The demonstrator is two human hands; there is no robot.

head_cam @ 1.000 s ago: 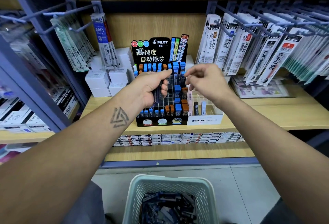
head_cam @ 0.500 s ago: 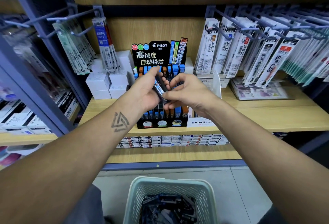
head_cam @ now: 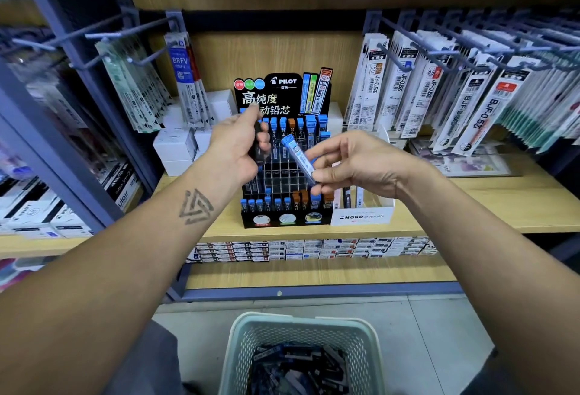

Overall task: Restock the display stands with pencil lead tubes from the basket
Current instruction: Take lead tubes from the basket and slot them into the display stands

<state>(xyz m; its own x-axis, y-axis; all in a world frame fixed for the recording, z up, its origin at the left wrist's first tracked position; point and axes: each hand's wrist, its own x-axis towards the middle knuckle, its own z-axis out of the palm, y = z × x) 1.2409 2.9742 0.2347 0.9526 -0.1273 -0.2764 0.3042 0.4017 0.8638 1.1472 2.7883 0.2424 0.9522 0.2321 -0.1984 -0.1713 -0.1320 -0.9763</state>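
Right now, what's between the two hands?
In the head view, the blue-capped lead tube pinched by the right hand slants toward the left hand. Behind that gap stands the black Pilot display stand.

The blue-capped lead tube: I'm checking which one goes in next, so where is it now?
In the head view the blue-capped lead tube is pinched in the right hand, tilted, right of the left hand, before the Pilot display stand.

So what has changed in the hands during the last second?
The right hand took one blue-capped lead tube from the bunch in the left hand and now pinches it, tilted, in front of the Pilot display stand. The left hand rose slightly. It still grips the dark tubes. The basket and stand stayed put.
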